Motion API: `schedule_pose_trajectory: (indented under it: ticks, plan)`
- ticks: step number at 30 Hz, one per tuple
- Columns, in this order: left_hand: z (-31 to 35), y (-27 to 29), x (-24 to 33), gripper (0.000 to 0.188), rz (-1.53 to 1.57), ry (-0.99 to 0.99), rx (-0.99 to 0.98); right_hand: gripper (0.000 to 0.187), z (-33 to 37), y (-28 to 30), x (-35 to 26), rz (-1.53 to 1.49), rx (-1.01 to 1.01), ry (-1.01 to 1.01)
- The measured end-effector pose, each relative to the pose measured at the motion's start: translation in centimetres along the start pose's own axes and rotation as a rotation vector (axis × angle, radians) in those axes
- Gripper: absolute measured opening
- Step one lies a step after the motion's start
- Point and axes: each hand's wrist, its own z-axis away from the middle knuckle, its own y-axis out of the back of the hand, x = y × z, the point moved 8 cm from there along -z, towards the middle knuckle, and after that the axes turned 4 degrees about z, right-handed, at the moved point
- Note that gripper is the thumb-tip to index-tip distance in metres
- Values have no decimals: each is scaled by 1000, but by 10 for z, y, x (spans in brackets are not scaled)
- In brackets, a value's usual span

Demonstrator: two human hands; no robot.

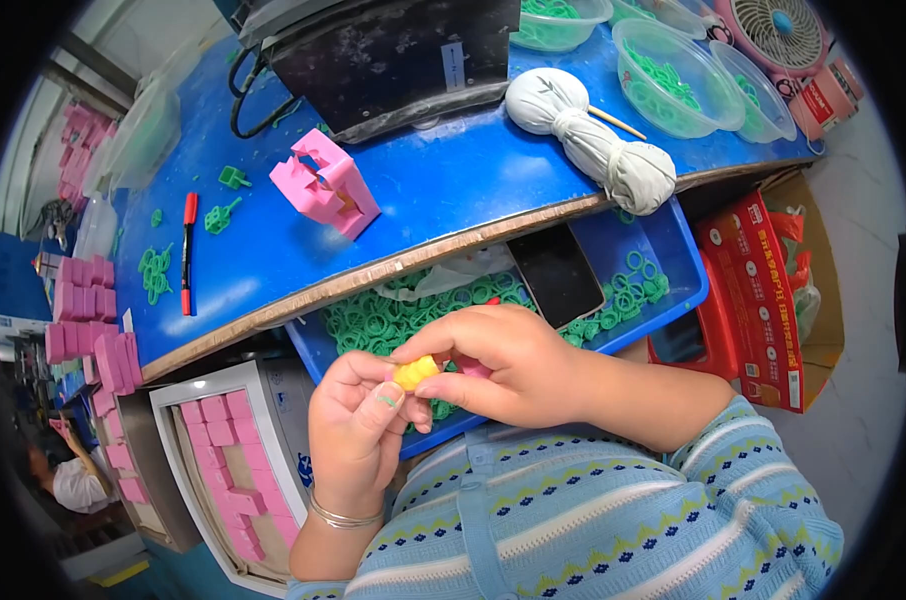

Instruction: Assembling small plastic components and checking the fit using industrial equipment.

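Observation:
Both my hands are over the tray, pinching one small, ridged yellow piece between them. My left hand grips its left side with thumb and fingers; a bit of green shows at that thumb's tip. On the other side, the thumb and forefinger of my right hand close on it. A sliver of something pink shows within my right hand, too hidden to name. Under the hands lies a blue tray with many green rings. A dark phone rests at its far side.
On the blue table stand a pink block, a red marker, green pieces, a white cloth bundle, a black machine and bowls of green rings. Pink blocks fill a white box at left; a red carton stands right.

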Motion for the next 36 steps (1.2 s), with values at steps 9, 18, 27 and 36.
schedule_pose_trajectory:
  ticks: [9,18,27,36]
  plan:
    - [3,-7,8,14,-113,-112,23,19,12,-15,20,-743,-33,-415]
    - [4,-7,6,19,-184,-96,108,21,13,-17,23,-806,-31,-469]
    - [11,-9,17,24,-335,-251,99,26,8,-5,13,-373,-66,-317]
    - [18,-17,26,34,-594,-491,-13,32,6,5,-7,42,35,-22]
